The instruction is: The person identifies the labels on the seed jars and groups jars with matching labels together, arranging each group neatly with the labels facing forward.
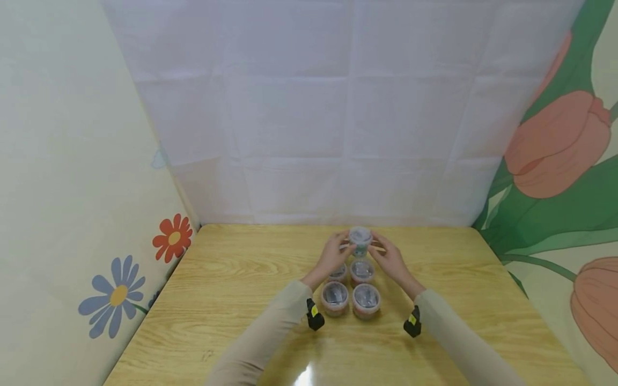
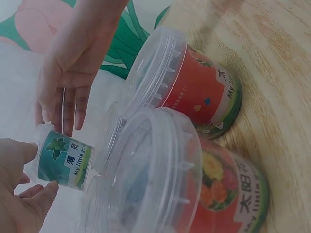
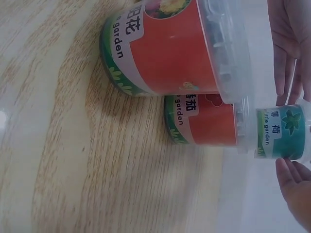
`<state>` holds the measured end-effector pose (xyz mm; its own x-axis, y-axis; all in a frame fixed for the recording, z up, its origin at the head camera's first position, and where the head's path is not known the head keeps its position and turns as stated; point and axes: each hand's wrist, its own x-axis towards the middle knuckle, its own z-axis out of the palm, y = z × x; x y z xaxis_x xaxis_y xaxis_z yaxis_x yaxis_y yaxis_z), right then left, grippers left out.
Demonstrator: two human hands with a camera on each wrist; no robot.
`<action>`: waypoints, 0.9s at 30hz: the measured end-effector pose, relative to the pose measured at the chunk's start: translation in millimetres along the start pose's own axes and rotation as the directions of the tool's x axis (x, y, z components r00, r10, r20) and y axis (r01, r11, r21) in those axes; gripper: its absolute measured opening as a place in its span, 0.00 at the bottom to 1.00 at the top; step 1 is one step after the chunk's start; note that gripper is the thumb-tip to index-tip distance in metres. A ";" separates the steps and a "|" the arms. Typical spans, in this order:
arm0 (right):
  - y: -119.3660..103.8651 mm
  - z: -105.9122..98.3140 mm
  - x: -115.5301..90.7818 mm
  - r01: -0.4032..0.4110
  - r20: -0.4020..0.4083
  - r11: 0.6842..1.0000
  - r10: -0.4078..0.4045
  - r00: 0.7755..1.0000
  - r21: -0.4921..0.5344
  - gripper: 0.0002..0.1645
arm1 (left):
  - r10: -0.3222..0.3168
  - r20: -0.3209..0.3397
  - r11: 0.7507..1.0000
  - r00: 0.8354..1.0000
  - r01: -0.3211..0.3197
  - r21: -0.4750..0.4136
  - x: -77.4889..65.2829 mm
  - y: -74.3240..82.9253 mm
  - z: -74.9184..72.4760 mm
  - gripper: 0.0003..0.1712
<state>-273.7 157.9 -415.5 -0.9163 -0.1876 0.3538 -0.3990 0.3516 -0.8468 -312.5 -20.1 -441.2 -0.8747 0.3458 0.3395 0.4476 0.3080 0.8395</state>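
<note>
A small clear-lidded tub with a teal mint label (image 1: 360, 242) is between both hands at the back of a tub group. My left hand (image 1: 333, 254) holds its left side with thumb and fingers. From the right, my right hand (image 1: 390, 262) holds it with thumb and fingertips. Whether its base touches a lid below cannot be told. Nearer stand two red-labelled tubs, a front left tub (image 1: 335, 296) and a front right tub (image 1: 366, 300). Behind these are a rear left tub (image 1: 338, 273), partly hidden by my left hand, and a rear right tub (image 1: 362, 271).
All this is on a wood-grain table (image 1: 232, 300). A white cloth (image 1: 289, 118) hangs along its far edge. Painted flowers (image 1: 118, 295) cover the left wall, and large tulips (image 1: 555, 145) the right. Both wrists carry small black cameras (image 1: 412, 323).
</note>
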 end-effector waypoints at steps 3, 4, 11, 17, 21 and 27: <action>0.1 0.2 0.3 0.010 0.001 1.000 -0.010 1.000 -0.007 0.27 | -0.034 -0.002 0.999 0.999 0.034 0.004 0.3 -0.6 1.1 0.28; 1.6 0.3 0.7 0.008 0.006 1.000 -0.008 1.000 -0.005 0.27 | -0.042 -0.003 0.999 0.999 0.042 0.004 0.5 -1.1 1.5 0.29; 47.8 6.0 5.8 0.026 0.024 0.999 -0.025 0.999 -0.029 0.29 | -0.052 -0.007 0.998 0.999 0.052 0.042 0.8 -5.3 5.1 0.26; 20.7 4.3 0.9 0.004 0.042 0.999 -0.002 0.999 -0.037 0.28 | -0.036 0.048 0.997 0.998 0.032 0.073 1.2 -6.6 6.2 0.23; 13.6 3.9 -1.9 0.007 0.046 0.999 -0.005 0.999 -0.035 0.27 | -0.054 0.082 0.997 0.995 0.049 0.065 0.0 -5.8 6.7 0.24; 42.5 7.8 -0.6 0.002 0.049 0.999 0.000 0.999 -0.042 0.29 | -0.072 0.105 0.994 0.992 0.062 0.095 -1.7 -6.9 9.8 0.25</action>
<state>-289.8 165.8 -454.8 -0.9134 -0.2324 0.3343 -0.4024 0.3898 -0.8283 -312.3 -14.1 -451.7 -0.8805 0.4136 0.2318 0.4080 0.4120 0.8147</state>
